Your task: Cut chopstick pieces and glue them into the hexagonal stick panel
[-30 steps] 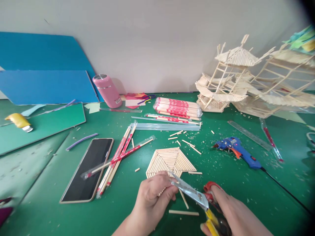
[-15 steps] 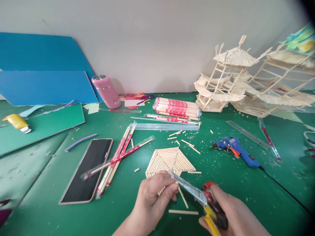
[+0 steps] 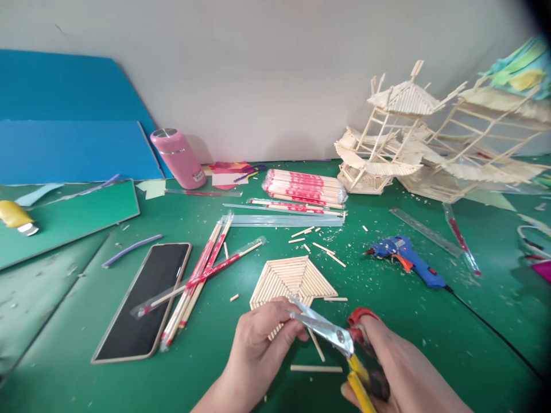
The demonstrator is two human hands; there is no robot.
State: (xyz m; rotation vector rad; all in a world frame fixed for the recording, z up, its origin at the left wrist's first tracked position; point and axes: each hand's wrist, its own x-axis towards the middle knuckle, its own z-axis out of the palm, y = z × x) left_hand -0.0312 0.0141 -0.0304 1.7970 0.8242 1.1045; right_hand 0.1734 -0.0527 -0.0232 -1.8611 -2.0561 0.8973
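Red-and-yellow-handled scissors [image 3: 333,334] are in my right hand [image 3: 402,367], their blades parted and their tips at the fingers of my left hand [image 3: 264,341]. My left thumb and fingers are pinched together; what lies between them is hidden. Just beyond and partly under that hand is a flat polygonal panel [image 3: 290,275] of light wooden sticks laid in nested rows. One loose cut stick [image 3: 316,369] rests on the table in front of the blades, and another stick [image 3: 316,345] slants out below the panel.
A blue glue gun [image 3: 407,258] with a black cord lies right. On the left are a phone [image 3: 142,304] and wrapped chopsticks [image 3: 202,275]. Farther back stand a pink bottle [image 3: 178,158], a chopstick bundle [image 3: 305,188] and stick-built pavilion models [image 3: 383,137]. Short offcuts dot the green table [image 3: 241,367].
The scissor blades, nearly closed before, have spread apart near my left fingertips. My left hand keeps its pinch. The whole view has shifted slightly.
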